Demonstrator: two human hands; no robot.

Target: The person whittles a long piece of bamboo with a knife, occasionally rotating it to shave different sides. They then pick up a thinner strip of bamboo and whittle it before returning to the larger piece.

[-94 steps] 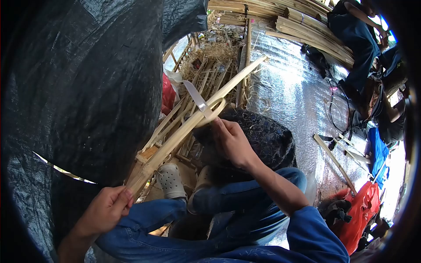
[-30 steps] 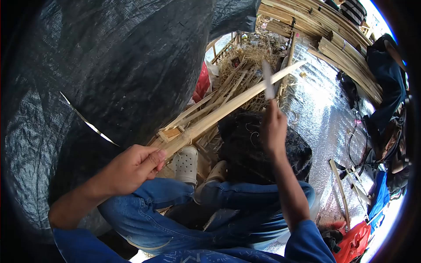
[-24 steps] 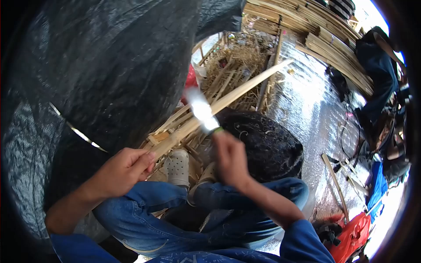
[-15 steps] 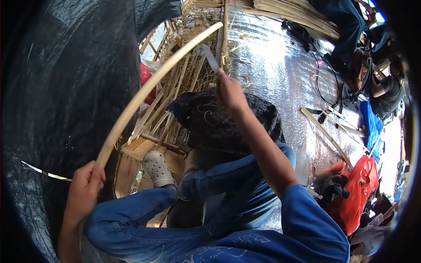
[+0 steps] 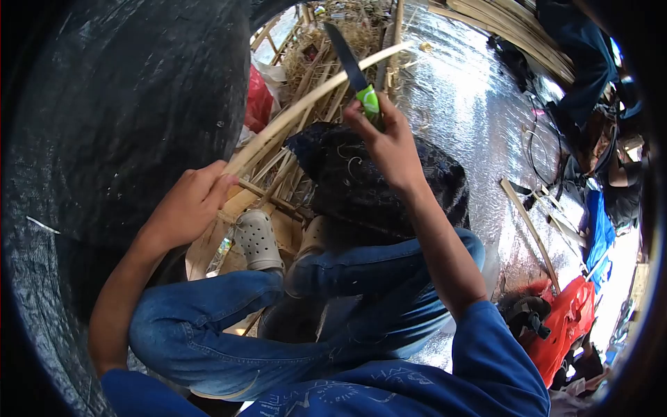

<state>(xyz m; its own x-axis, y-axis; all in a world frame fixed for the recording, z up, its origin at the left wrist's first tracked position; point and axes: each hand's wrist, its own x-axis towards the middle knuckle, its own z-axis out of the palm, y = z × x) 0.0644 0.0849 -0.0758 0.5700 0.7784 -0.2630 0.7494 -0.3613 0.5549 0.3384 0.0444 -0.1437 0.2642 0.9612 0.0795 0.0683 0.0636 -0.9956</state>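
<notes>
A long pale bamboo strip (image 5: 313, 97) slants up and to the right from my left hand (image 5: 191, 201), whose fingers are closed round its lower part. My right hand (image 5: 389, 139) grips a knife (image 5: 345, 59) by its bright green handle. The dark blade points up and to the left, overlapping the upper part of the strip in this view. Under my right hand lies a dark plastic-covered bundle (image 5: 389, 181), just beyond my crossed legs in blue jeans (image 5: 229, 340).
Bamboo pieces and shavings (image 5: 306, 62) lie ahead. A black sheet (image 5: 125, 125) hangs at left; shiny silver flooring (image 5: 451, 118) spreads right. Beyond are a loose stick (image 5: 531, 233), a red bag (image 5: 566, 323), stacked slats (image 5: 504, 35) and a person's legs (image 5: 580, 62).
My left hand has moved up and right with the strip, which now reaches farther right. My right hand has turned the knife, showing its green handle and dark blade.
</notes>
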